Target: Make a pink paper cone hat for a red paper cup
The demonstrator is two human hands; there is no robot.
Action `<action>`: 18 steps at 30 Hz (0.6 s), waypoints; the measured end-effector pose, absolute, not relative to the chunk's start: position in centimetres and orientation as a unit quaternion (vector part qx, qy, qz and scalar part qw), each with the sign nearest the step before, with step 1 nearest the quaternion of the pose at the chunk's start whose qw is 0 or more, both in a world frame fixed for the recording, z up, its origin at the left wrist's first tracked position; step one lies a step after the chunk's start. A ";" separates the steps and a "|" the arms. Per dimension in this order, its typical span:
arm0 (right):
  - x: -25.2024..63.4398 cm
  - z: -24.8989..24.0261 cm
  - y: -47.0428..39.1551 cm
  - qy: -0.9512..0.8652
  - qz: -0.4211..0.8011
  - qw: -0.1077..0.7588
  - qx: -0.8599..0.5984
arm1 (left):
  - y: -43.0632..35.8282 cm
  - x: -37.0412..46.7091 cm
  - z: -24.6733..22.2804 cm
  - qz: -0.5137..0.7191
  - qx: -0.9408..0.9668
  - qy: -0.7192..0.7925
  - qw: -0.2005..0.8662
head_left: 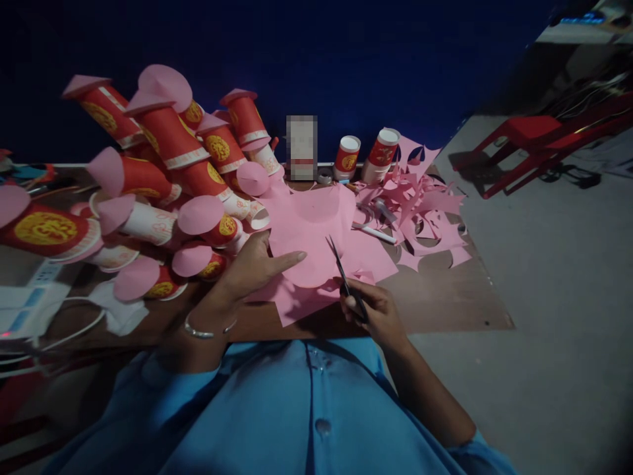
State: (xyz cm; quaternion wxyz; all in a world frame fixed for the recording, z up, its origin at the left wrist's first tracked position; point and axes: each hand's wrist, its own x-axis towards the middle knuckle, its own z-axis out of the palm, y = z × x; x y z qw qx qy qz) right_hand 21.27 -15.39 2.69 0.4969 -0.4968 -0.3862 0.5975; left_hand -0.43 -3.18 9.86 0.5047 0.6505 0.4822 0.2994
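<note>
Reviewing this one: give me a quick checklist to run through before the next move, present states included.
1. Scissors held in the right hand: ok.
2. Pink paper held by the left hand: ok, thumb on top.
3. Thumb apart from the blades: ok.
4. Blades touching the paper: cannot tell.
5. White pen apart from the blades: ok.
6. Offcuts tidied away: not ok, heaped at right.

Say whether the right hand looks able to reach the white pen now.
Probably yes: the white pen lies uncovered just beyond the right hand, though the scissors held there may need setting down first.
</note>
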 end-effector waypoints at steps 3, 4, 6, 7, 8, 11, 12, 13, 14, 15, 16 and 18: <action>21.2 2.8 -15.4 -0.378 0.604 0.496 -0.497 | -3.2 -0.4 9.5 0.310 0.644 0.473 0.516; 21.1 2.8 -15.4 -0.376 0.605 0.496 -0.497 | -3.2 -0.4 9.4 0.314 0.642 0.470 0.518; 21.1 2.8 -15.4 -0.373 0.606 0.496 -0.497 | -3.1 -0.4 9.2 0.322 0.639 0.462 0.524; 21.1 2.8 -15.3 -0.372 0.607 0.496 -0.498 | -3.1 -0.4 9.1 0.324 0.637 0.459 0.528; 21.0 2.8 -15.3 -0.371 0.607 0.496 -0.497 | -3.1 -0.4 9.1 0.326 0.634 0.458 0.531; 21.0 2.8 -15.2 -0.375 0.609 0.500 -0.488 | -3.0 -0.5 8.9 0.328 0.627 0.460 0.537; 21.0 2.8 -15.2 -0.377 0.609 0.500 -0.486 | -3.0 -0.5 8.8 0.329 0.625 0.461 0.537; 21.0 2.8 -15.2 -0.378 0.609 0.500 -0.486 | -3.0 -0.6 8.8 0.330 0.624 0.461 0.537; 21.0 2.7 -15.2 -0.377 0.609 0.500 -0.486 | -2.9 -0.6 8.7 0.330 0.624 0.460 0.539; 21.0 2.6 -15.2 -0.376 0.609 0.499 -0.488 | -2.9 -0.7 8.7 0.332 0.621 0.458 0.542; 21.0 2.6 -15.2 -0.375 0.610 0.499 -0.489 | -2.9 -0.7 8.6 0.335 0.617 0.456 0.547; 21.0 2.5 -15.2 -0.372 0.612 0.500 -0.486 | -2.9 -0.8 8.5 0.341 0.608 0.452 0.556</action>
